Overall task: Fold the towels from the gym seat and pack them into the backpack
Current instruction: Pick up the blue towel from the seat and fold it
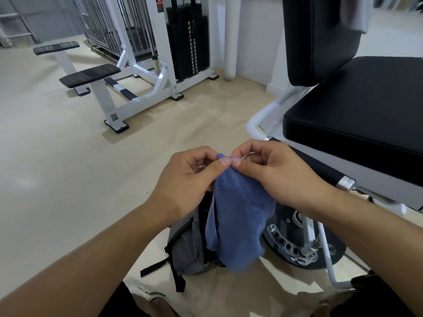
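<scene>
Floor: pale beige, smooth, with soft window glare. Person stands over a grey backpack [186, 245] set on the floor, top open, black straps trailing.

Left hand [185, 179] and right hand [274, 170] meet at one top corner of a blue towel [238, 216]; thumb and forefinger of each pinch the cloth, hands touching. Towel hangs limp, its lower part draped in front of the backpack opening.

Right: black padded gym seat [357, 106] and backrest on a white frame, a grey towel [354, 14] slung over the backrest top, blurred.

Behind: white weight machine [158, 72] with black plate stack [187, 42] and two ribbed footplates; steel railing beyond.
</scene>
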The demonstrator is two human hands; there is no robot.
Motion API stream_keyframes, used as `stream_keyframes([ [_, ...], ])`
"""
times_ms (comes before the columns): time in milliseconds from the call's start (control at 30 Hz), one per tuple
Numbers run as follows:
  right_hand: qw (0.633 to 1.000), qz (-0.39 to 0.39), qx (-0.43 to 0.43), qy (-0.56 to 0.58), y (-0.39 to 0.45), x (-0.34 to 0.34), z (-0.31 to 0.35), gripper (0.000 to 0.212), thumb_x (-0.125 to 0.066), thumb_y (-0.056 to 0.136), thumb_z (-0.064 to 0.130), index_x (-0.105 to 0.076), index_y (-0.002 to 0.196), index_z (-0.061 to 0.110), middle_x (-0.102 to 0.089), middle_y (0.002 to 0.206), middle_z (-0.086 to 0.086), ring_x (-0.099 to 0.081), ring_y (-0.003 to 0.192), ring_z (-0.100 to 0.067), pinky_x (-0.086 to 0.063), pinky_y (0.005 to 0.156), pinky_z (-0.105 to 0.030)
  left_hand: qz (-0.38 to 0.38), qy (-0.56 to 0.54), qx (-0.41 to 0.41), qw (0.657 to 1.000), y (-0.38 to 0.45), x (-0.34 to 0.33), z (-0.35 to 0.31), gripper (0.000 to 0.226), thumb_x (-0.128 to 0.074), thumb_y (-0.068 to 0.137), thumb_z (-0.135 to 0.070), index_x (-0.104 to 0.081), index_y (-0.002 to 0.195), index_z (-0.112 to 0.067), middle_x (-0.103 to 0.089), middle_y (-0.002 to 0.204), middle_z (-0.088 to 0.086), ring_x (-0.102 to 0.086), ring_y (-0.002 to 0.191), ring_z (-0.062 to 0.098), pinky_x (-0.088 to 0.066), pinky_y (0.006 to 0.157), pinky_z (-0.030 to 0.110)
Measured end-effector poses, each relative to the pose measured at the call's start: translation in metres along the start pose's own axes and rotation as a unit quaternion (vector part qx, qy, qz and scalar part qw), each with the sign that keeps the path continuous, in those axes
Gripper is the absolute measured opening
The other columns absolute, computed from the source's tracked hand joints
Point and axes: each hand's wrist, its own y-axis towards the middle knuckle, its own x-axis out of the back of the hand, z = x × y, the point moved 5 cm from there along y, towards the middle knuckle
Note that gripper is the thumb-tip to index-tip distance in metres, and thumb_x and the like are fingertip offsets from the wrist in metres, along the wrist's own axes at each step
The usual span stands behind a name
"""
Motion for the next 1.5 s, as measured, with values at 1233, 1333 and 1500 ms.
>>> stream_keyframes([
  [1233,0.907,0.24,0.069,-0.34,-0.011,-0.021,-0.013,0.02,-0.065,0.096,0.045,-0.069,0.093,0.026,-0.067,0.087,0.008,-0.061,0.079,-0.009,-0.048,0.067,-0.022,-0.094,0.1,-0.133,0.982,0.016,0.048,-0.018,0.017,-0.056,0.102,-0.015,-0.07,0.099,-0.025,-0.072,0.087,-0.022,-0.067,0.085,-0.003,-0.049,0.078,0.01],
  [1333,0.925,0.304,0.02,-0.228,-0.015,-0.03,-0.016,0.025,-0.05,0.105,0.038,-0.064,0.103,0.018,-0.065,0.095,0.0,-0.066,0.087,-0.012,-0.056,0.081,-0.032,-0.092,0.103,-0.132,0.982,0.015,0.046,-0.018,0.017,-0.057,0.102,-0.015,-0.069,0.098,-0.026,-0.071,0.087,-0.024,-0.066,0.086,-0.005,-0.048,0.078,0.01],
  [1500,0.91,0.318,0.01,-0.268,-0.016,-0.045,-0.026,0.015,-0.051,0.105,0.021,-0.064,0.11,0.015,-0.075,0.097,-0.006,-0.073,0.088,-0.016,-0.058,0.088,-0.04,-0.08,0.098,-0.143,0.982,0.01,0.031,-0.029,0.019,-0.057,0.103,-0.015,-0.068,0.097,-0.029,-0.07,0.086,-0.027,-0.065,0.084,-0.008,-0.046,0.076,0.008],
])
